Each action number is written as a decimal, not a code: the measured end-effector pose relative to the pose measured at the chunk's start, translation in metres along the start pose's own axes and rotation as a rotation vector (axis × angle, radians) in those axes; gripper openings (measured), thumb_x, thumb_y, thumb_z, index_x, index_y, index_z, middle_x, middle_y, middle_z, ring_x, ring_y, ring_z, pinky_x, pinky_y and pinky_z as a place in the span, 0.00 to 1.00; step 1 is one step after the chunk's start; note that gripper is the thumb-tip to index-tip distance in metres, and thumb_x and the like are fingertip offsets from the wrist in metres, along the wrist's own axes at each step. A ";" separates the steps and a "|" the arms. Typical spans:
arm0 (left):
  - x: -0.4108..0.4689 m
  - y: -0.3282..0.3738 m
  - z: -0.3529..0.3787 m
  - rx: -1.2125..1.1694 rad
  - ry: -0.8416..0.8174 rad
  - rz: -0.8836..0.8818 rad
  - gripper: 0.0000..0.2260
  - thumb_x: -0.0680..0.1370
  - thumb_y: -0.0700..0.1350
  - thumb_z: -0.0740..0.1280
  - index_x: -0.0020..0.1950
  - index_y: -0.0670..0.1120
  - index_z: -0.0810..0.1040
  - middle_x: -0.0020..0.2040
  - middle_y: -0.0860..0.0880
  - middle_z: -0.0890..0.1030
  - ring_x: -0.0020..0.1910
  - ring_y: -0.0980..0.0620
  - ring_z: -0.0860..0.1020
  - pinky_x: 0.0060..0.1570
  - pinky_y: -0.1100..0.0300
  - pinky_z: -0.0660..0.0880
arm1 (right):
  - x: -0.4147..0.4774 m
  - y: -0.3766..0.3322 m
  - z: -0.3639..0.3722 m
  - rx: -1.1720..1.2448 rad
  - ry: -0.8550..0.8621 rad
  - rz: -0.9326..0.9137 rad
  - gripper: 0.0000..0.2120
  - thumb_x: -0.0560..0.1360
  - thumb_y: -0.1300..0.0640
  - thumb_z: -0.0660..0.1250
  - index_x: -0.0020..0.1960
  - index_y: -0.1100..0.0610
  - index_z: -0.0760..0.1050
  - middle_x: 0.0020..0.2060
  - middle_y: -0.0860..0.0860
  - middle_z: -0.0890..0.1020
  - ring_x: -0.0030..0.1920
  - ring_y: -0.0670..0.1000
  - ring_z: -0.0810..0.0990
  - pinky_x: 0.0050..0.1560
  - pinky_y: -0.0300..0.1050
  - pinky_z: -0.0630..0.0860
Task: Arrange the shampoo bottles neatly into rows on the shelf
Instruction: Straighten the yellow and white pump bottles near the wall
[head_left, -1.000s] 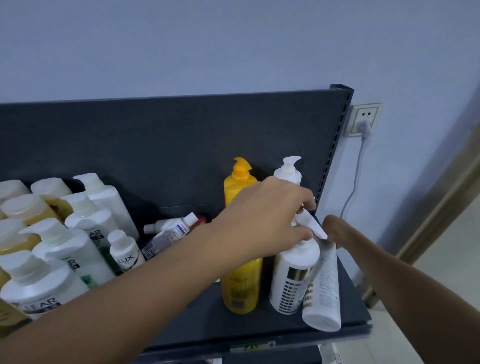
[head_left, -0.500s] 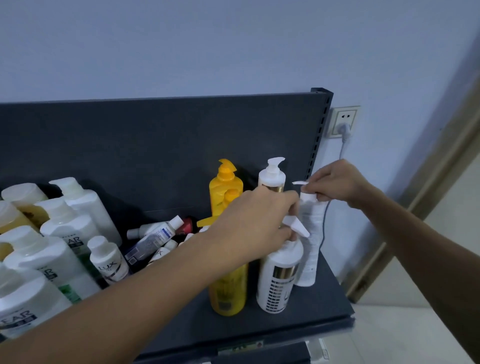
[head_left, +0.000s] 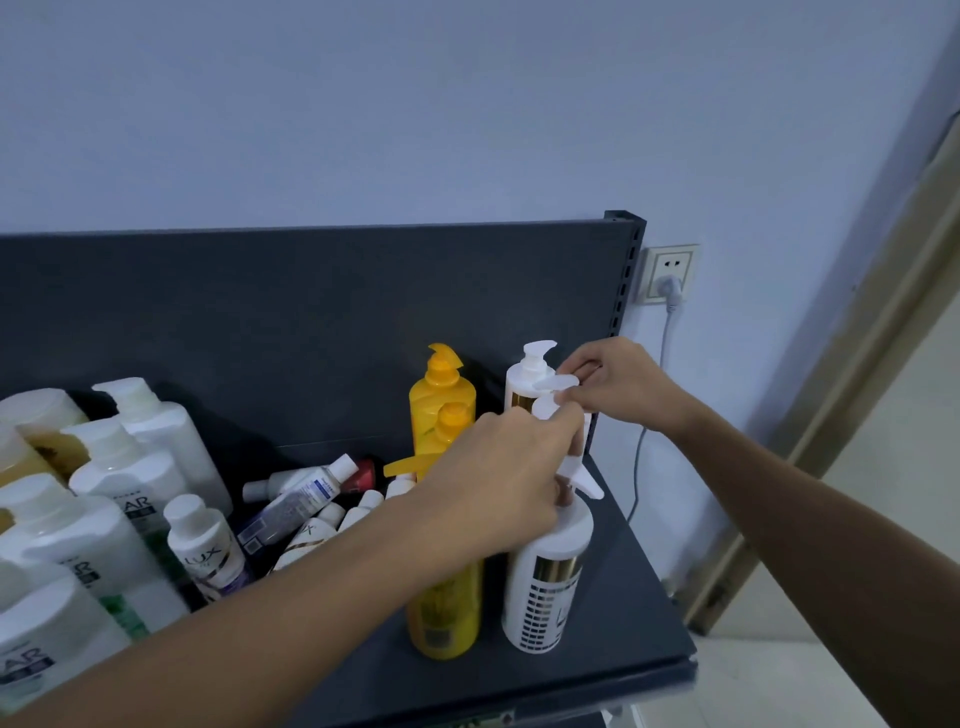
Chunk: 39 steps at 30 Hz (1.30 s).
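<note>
Nearest you, at the left edge of the shelf (head_left: 639, 618), stand large white bottles (head_left: 67, 545) in a crowd, with a small Lux bottle (head_left: 208, 551) upright just right of them. Behind it, small bottles (head_left: 306, 493) lie tumbled on their sides. At the near right, a yellow bottle (head_left: 444, 613) and a white pump bottle (head_left: 545, 587) with a gold band stand upright side by side. Your left hand (head_left: 498, 483) reaches over both, its grip closed about the pump neck of that white bottle, whose nozzle points right. Farther back, a second yellow bottle (head_left: 441, 395) and a second white pump bottle (head_left: 527, 384) stand against the dark back panel (head_left: 260, 322). Your right hand (head_left: 618, 384) pinches the pump head of a third white bottle (head_left: 556, 400), mostly hidden behind your left hand, between the two white pump bottles. Beyond the shelf post, a wall socket (head_left: 670, 273) carries a plug and cable.
</note>
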<state>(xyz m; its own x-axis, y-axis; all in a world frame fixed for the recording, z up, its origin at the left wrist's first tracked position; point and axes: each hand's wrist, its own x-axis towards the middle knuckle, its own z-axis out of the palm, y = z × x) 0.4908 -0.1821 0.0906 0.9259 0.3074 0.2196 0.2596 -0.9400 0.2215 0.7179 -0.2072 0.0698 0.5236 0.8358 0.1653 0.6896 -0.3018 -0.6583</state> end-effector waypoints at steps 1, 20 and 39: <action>0.000 0.001 -0.001 -0.006 0.002 -0.006 0.12 0.77 0.44 0.68 0.59 0.50 0.71 0.36 0.53 0.69 0.44 0.43 0.78 0.33 0.53 0.62 | 0.002 -0.001 0.002 0.013 -0.007 0.011 0.09 0.68 0.61 0.79 0.48 0.56 0.86 0.38 0.51 0.88 0.40 0.50 0.87 0.40 0.44 0.84; 0.013 0.021 0.011 -0.141 -0.018 0.039 0.12 0.78 0.48 0.71 0.58 0.52 0.72 0.49 0.47 0.80 0.45 0.45 0.79 0.36 0.50 0.75 | 0.010 -0.034 -0.013 0.097 -0.190 0.175 0.12 0.75 0.59 0.75 0.58 0.56 0.84 0.46 0.51 0.84 0.44 0.51 0.82 0.48 0.43 0.81; -0.060 -0.085 -0.026 0.011 -0.105 -0.220 0.28 0.72 0.66 0.72 0.69 0.57 0.76 0.55 0.53 0.83 0.50 0.52 0.81 0.50 0.50 0.81 | -0.036 -0.087 -0.013 -0.475 -0.345 -0.063 0.10 0.70 0.48 0.80 0.49 0.48 0.86 0.42 0.44 0.87 0.38 0.50 0.87 0.46 0.48 0.86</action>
<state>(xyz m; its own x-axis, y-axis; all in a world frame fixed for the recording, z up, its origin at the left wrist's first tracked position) 0.4058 -0.1163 0.0836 0.8699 0.4886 0.0671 0.4609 -0.8538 0.2422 0.6458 -0.2166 0.1305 0.3363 0.9356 -0.1075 0.9043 -0.3527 -0.2405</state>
